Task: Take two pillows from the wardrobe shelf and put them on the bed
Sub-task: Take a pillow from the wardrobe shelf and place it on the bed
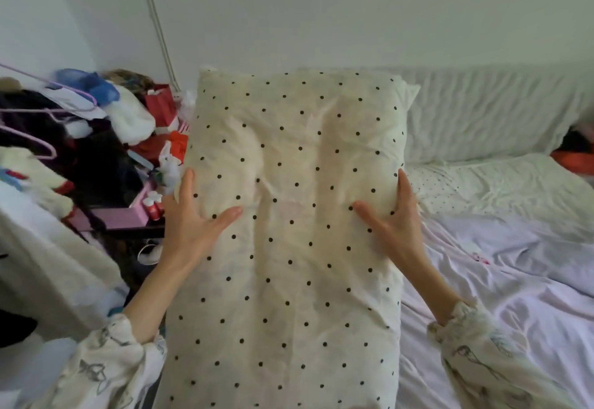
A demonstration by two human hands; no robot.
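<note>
A large cream pillow with black dots (289, 215) fills the middle of the view, held up lengthwise over the left side of the bed (514, 296). My left hand (193, 225) grips its left edge, thumb on the front. On the opposite edge my right hand (395, 225) holds it the same way. A second dotted pillow (482, 183) lies flat on the bed at the head end, to the right of the held one. The wardrobe is out of view.
A white padded headboard (482, 113) runs along the back wall. To the left stands a cluttered dark side table (128, 225) with clothes, hangers, a red bag and small bottles. A white cloth heap (48, 264) is at the left. Pinkish sheets cover the bed.
</note>
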